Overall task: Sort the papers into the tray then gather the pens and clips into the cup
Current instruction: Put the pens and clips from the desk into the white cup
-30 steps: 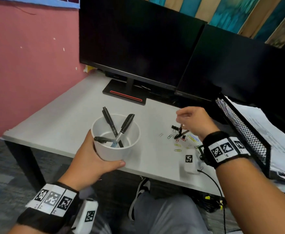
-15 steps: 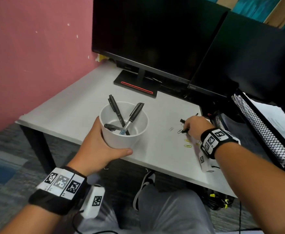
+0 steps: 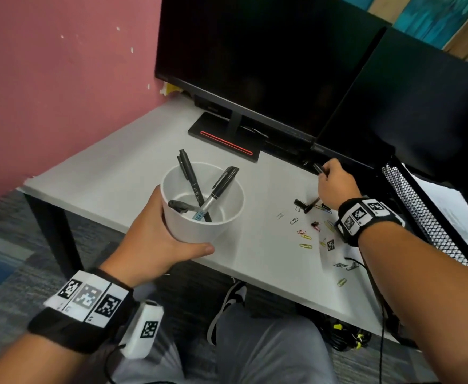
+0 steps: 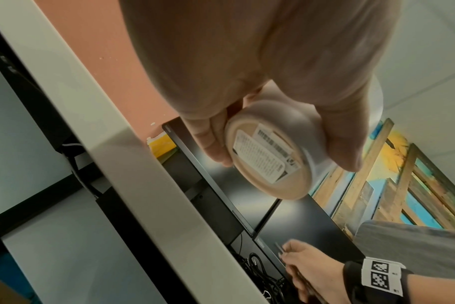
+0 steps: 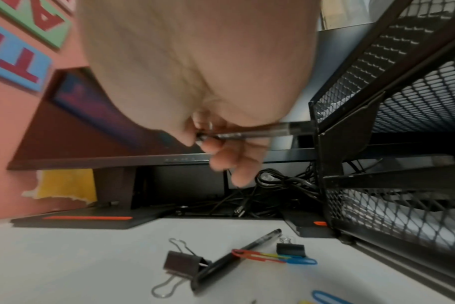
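My left hand (image 3: 158, 236) grips a white cup (image 3: 203, 217) at the desk's front edge; three black pens (image 3: 191, 184) stand in it. The left wrist view shows the cup's labelled base (image 4: 270, 156) between thumb and fingers. My right hand (image 3: 334, 184) is raised near the monitors' lower edge and pinches a clear-barrelled pen (image 5: 249, 134), whose dark end (image 3: 317, 168) pokes out past the fingers. Below it on the desk lie another black pen (image 5: 234, 260), black binder clips (image 5: 182, 265) and several coloured paper clips (image 3: 305, 237).
A black mesh paper tray (image 3: 424, 217) holding white sheets (image 3: 460, 217) stands at the right. Two dark monitors (image 3: 255, 65) fill the back, with tangled cables (image 5: 278, 185) under them. A pink wall (image 3: 61, 79) bounds the left. My knees sit under the desk edge (image 3: 282, 289).
My right hand went down to the clip pile, took hold of a pen and lifted it toward the monitors. The left hand kept holding the cup.
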Available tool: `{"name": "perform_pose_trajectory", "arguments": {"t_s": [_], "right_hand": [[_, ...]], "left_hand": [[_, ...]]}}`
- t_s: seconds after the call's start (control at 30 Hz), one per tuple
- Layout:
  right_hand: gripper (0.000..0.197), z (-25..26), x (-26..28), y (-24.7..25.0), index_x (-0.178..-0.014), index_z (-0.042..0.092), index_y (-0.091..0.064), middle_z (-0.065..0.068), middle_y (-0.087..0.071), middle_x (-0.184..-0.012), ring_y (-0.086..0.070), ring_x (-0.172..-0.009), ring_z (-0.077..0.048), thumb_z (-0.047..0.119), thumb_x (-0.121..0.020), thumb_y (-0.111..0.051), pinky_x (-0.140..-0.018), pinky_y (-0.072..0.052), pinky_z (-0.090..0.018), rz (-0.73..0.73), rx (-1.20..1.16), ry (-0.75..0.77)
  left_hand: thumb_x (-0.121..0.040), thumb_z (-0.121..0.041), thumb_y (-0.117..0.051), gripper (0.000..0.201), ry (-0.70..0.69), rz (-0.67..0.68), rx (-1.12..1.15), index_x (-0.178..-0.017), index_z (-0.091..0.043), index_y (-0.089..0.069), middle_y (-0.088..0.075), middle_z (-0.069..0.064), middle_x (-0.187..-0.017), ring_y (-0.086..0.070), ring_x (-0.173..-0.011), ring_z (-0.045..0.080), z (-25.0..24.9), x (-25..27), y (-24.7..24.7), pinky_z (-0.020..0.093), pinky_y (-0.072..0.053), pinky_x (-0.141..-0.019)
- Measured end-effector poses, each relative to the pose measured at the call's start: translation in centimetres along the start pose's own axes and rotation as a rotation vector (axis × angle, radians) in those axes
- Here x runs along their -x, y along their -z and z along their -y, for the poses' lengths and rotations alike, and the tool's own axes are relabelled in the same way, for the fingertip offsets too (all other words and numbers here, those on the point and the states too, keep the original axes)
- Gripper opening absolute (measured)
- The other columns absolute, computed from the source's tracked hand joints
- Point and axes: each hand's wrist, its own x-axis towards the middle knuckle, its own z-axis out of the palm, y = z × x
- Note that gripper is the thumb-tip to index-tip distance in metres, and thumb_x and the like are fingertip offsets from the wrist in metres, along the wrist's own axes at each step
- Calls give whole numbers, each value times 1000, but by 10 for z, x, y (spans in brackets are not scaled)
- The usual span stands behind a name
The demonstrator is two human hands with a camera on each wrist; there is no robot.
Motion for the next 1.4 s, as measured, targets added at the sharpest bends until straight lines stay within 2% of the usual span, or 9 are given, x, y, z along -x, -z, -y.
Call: {"name": "perform_pose_trajectory", "arguments": {"t_s": [0.17,0.3,0.4,0.6,0.73,0.9,1.07,1.23,1.4], "right_hand": [[28,-15,-9,-30,-118,5,-64,-16,-70,-110,-67,-100,-35,23,-97,-65,-77,-54,-36,253,224,-169],[24,-12,-11,-45,-105,5,-65,-9,-64,-86,-63,-78,-28,27,-96,-67,-61,-48,-30,249,251,-192],[25,-7,-9,-47,-103,2,-66,-12,-66,-88,-62,-75,-28,27,-98,-67,-51,-40,-27,241,243,-210],[26,-2,1,-43,-98,-5,-72,-21,-75,-95,-74,-88,-38,16,-85,-80,-78,-64,-43,246,175,-260],[32,0,9,-36,-99,-2,-72,-18,-74,-98,-73,-92,-36,22,-82,-83,-81,-63,-38,275,149,-281],[23,4,20,-20,-93,-3,-68,-12,-65,-75,-62,-62,-25,15,-85,-81,-54,-49,-28,342,-58,-380],[12,10,27,0,-83,10,-56,-6,-48,-66,-41,-49,-19,14,-89,-65,-44,-32,-25,312,-376,-389],[14,58,57,33,-104,18,-57,-4,-70,-85,-59,-72,-19,23,-111,-46,-55,-44,-30,233,-888,-148],[22,135,124,72,-124,9,-49,-8,-67,-82,-72,-78,-22,4,-113,-30,-80,-62,-41,301,-1358,181]], "left_hand": [[-44,-48,-99,102,6,-20,18,-133,-45,-50,-68,-26,-121,-66,-112,-5,-7,4,-1,15,-50,-86],[-52,-30,-104,103,-6,-11,0,-138,-41,-48,-68,-22,-124,-64,-115,-5,-6,3,-1,5,-49,-84],[-55,-30,-103,105,-16,-3,2,-141,-42,-45,-66,-24,-126,-62,-117,-6,-5,3,-2,6,-48,-85],[-54,-28,-104,102,-9,-21,-16,-135,-47,-44,-66,-28,-120,-62,-113,-10,-1,5,-3,2,-46,-81],[-53,-26,-104,99,-5,-26,-21,-134,-41,-48,-68,-20,-120,-63,-110,-11,0,6,-5,2,-45,-79],[-53,-20,-105,99,-6,-23,-17,-135,-34,-51,-70,-17,-119,-65,-110,-9,2,8,-7,4,-48,-81],[-53,-19,-106,97,-4,1,-6,-134,-31,-55,-71,-20,-118,-67,-111,-4,5,7,-8,7,-50,-84],[-46,-40,-102,98,-3,16,15,-133,-34,-56,-73,-13,-121,-69,-112,2,7,8,-10,27,-53,-91],[-47,-44,-101,104,-23,33,13,-139,-32,-54,-72,-11,-128,-68,-119,6,9,7,-13,34,-54,-98]]}}
